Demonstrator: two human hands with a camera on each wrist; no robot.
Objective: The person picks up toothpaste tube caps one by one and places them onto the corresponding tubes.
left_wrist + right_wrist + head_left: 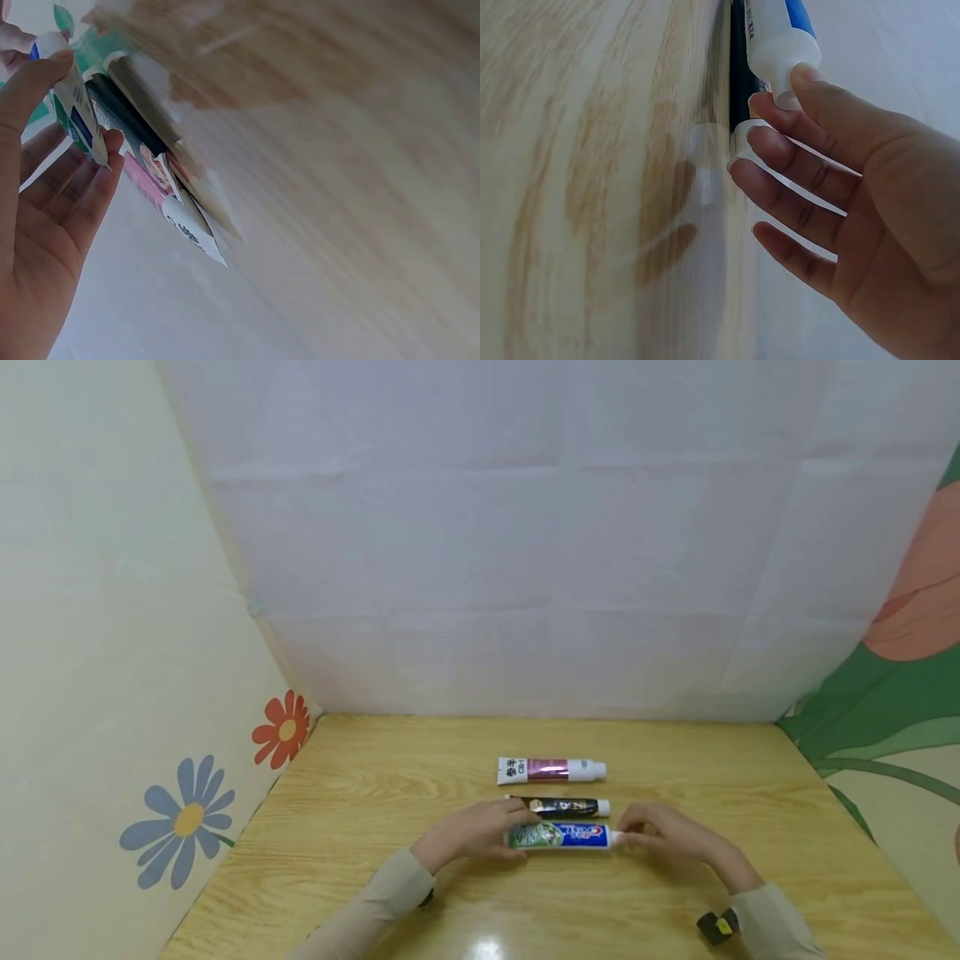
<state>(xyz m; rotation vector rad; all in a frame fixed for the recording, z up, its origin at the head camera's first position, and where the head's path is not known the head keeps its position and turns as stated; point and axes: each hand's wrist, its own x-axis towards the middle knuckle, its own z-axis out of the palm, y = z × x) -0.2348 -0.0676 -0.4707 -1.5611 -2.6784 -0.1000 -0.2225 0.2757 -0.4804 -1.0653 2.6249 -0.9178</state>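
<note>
A green and blue toothpaste tube (577, 836) lies across the table nearest the person, its white cap end to the right. My left hand (480, 831) holds its flat tail end, with the thumb on one side and fingers on the other in the left wrist view. At the other end, my right hand (671, 833) pinches the small white cap (786, 94) between thumb and index finger; its other fingers are loosely bent. Just behind is a black toothpaste tube (564, 807) with a white cap. Farther back lies a white and pink toothpaste tube (550, 770).
The wooden table (375, 777) meets a white hanging sheet (555, 568) at the back. A wall with painted flowers (187, 820) stands at the left, and a painted wall (900, 735) at the right. A black wrist device (717, 927) sits by the right sleeve.
</note>
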